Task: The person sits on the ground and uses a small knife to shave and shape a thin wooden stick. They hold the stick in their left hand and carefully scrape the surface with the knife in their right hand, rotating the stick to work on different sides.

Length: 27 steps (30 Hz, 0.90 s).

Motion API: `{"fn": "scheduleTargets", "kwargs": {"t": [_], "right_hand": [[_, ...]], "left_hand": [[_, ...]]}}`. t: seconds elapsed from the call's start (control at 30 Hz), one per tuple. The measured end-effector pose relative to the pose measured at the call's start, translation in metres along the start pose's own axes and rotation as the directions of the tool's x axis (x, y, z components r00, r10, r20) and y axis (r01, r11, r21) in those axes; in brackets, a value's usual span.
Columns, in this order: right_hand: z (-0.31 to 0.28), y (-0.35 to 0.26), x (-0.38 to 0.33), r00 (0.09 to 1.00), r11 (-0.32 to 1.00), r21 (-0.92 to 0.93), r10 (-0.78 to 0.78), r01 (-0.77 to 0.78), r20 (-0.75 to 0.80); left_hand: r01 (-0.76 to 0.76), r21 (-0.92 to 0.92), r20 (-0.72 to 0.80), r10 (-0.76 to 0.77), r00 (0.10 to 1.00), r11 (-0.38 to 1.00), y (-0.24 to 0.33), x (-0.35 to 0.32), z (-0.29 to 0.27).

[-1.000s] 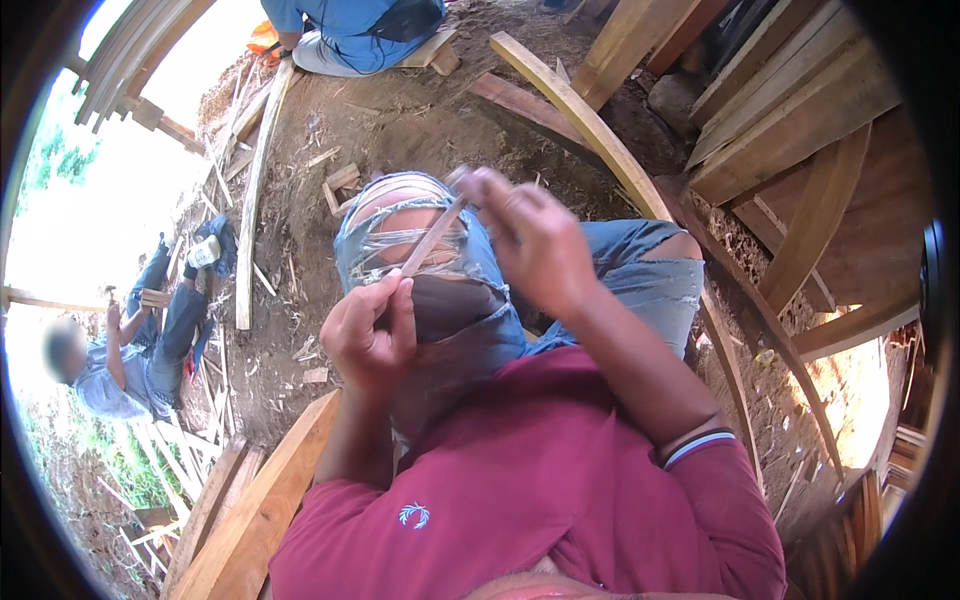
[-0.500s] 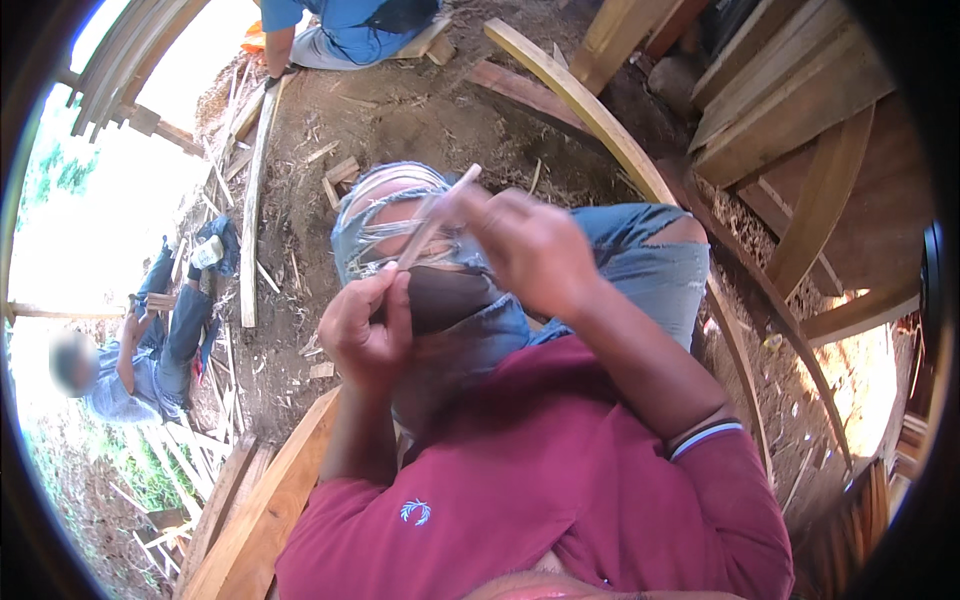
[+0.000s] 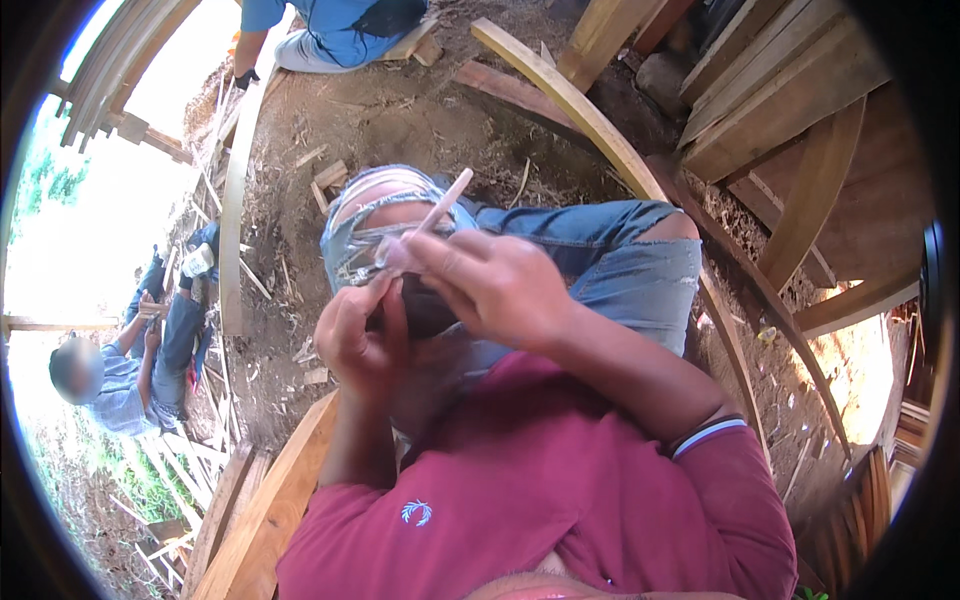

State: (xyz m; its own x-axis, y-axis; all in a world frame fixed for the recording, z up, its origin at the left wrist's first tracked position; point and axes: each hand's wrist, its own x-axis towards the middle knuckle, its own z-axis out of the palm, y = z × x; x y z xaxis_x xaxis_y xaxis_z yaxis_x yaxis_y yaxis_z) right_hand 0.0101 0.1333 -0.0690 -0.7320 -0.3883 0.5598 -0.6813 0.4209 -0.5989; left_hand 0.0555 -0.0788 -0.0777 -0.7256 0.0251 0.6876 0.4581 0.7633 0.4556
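Above a dirt floor [image 3: 420, 120] strewn with offcuts, a thin pale wooden stick [image 3: 440, 208], pointing toward one o'clock, is being pinched by the closed right hand [image 3: 490, 285] and steadied by the curled left hand [image 3: 360, 335]; a firm grip is judged necessary next.

We see bare brown dirt ground [image 3: 420, 130] strewn with wood chips and small offcuts [image 3: 330, 178]. A long curved wooden plank [image 3: 590, 115] arcs across the ground from the top toward the right. A pale narrow strip of wood [image 3: 232, 220] lies on the left, running up toward a person in a blue shirt [image 3: 330, 25] crouched at the top edge. At the far left we see another person in a light blue shirt and jeans [image 3: 130, 370], seated among thin sticks. Stacked wooden boards [image 3: 780, 90] fill the upper right, with curved ribs [image 3: 815, 195] leaning below them. A flat beam [image 3: 275, 500] lies at the lower left.
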Motion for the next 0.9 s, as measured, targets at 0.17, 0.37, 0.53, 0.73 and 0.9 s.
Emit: {"fn": "scheduleTargets", "kwargs": {"t": [0.17,0.37,0.53,0.73,0.9], "right_hand": [[-0.008,0.05,0.016,0.959,0.968,-0.145,0.166,-0.203,-0.23],[0.0,0.029,0.001,0.998,0.991,-0.119,-0.064,0.062,-0.012],[-0.023,0.123,0.011,0.952,0.96,-0.187,0.153,-0.207,-0.266],[-0.054,0.103,-0.002,0.722,0.608,0.583,0.69,-0.539,-0.053],[-0.069,0.046,0.012,0.92,0.867,0.365,0.386,-0.338,-0.063]], "left_hand": [[-0.025,0.027,0.013,0.024,1.0,0.999,0.0,0.0,-0.002],[0.018,0.027,0.01,-0.018,1.0,0.999,0.0,-0.004,-0.004],[0.032,0.04,0.007,-0.032,0.999,0.999,0.001,-0.002,-0.01],[0.526,-0.222,0.219,-0.483,0.847,0.821,0.006,0.013,-0.026],[0.71,-0.334,0.458,-0.552,0.697,0.62,0.015,0.049,-0.04]]}}
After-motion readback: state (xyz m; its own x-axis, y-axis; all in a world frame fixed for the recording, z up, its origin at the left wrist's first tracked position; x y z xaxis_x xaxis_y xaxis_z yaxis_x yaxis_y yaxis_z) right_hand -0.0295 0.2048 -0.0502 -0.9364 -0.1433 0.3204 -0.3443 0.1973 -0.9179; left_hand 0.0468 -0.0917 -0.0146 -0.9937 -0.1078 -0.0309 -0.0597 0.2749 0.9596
